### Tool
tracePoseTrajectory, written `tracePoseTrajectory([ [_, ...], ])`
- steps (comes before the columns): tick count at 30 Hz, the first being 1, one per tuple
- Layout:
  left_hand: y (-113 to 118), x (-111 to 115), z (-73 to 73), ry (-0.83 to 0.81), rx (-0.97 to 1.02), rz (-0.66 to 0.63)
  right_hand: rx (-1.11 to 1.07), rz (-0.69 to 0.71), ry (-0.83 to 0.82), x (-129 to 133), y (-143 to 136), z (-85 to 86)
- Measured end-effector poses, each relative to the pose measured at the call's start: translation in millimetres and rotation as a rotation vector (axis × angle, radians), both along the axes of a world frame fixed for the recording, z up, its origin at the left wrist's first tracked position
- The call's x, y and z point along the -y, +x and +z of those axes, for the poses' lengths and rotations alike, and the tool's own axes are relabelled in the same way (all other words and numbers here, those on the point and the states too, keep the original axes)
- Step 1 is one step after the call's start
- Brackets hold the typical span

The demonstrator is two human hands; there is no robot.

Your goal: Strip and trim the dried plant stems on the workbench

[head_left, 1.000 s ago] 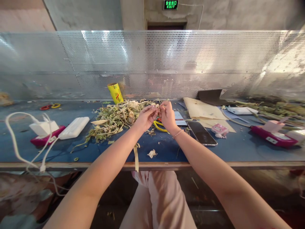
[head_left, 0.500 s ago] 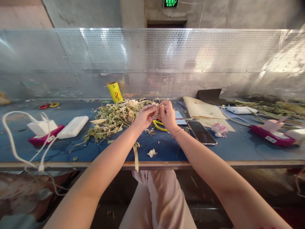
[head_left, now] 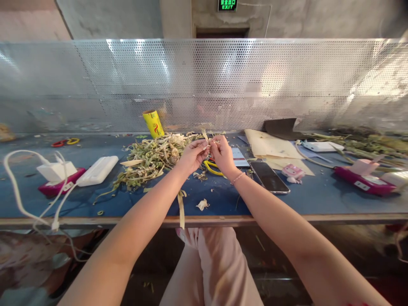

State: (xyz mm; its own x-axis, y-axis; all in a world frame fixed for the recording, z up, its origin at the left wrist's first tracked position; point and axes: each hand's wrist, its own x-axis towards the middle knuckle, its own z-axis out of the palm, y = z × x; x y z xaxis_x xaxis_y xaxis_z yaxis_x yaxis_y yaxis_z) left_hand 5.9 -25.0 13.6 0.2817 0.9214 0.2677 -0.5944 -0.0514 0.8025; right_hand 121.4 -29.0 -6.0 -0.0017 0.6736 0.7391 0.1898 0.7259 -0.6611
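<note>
My left hand (head_left: 194,156) and my right hand (head_left: 222,154) meet above the blue table, fingertips pinched together on a small dried plant piece. A pale leafy strip (head_left: 204,133) stands up from between the fingers; the rest of the piece is mostly hidden. Left of and behind my left hand spreads a heap of dried plant stalks and leaves (head_left: 145,157). Yellow-handled scissors (head_left: 213,171) lie beneath the hands, partly covered. A pale papery scrap (head_left: 202,205) rests nearer the table edge, and a dry strip (head_left: 181,210) hangs over that edge.
Right of my hands lie a black phone (head_left: 270,177), a lit screen (head_left: 239,157), a pink case (head_left: 292,171) and tan paper (head_left: 270,143). A yellow tube (head_left: 153,123) leans behind the heap. Leftward are a white power bank (head_left: 98,171) and a corded socket (head_left: 51,187). A perforated metal screen (head_left: 178,85) stands behind.
A pale leafy strip now sticks up above the pinched fingertips. Both hands stay in nearly the same place, with small finger shifts.
</note>
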Motion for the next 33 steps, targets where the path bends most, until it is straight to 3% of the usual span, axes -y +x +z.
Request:
tracePoseTrajectory([
  [9,4.4,5.9,3.8,-0.119,0.060,0.058,-0.136,0.114,-0.067,-1.8,-3.8,4.0],
  [21,2.3,1.1,3.5,-0.008,0.067,0.071,-0.313,0.207,-0.148,-8.5,-5.5,3.1],
  [27,-2.5,-4.4,3.4,0.011,0.068,0.125,-0.316,0.344,-0.175,-8.7,-3.9,5.6],
  [33,-11.1,-7.0,3.4,0.032,-0.016,0.036,-0.271,0.355,-0.206,-15.1,5.6,4.0],
])
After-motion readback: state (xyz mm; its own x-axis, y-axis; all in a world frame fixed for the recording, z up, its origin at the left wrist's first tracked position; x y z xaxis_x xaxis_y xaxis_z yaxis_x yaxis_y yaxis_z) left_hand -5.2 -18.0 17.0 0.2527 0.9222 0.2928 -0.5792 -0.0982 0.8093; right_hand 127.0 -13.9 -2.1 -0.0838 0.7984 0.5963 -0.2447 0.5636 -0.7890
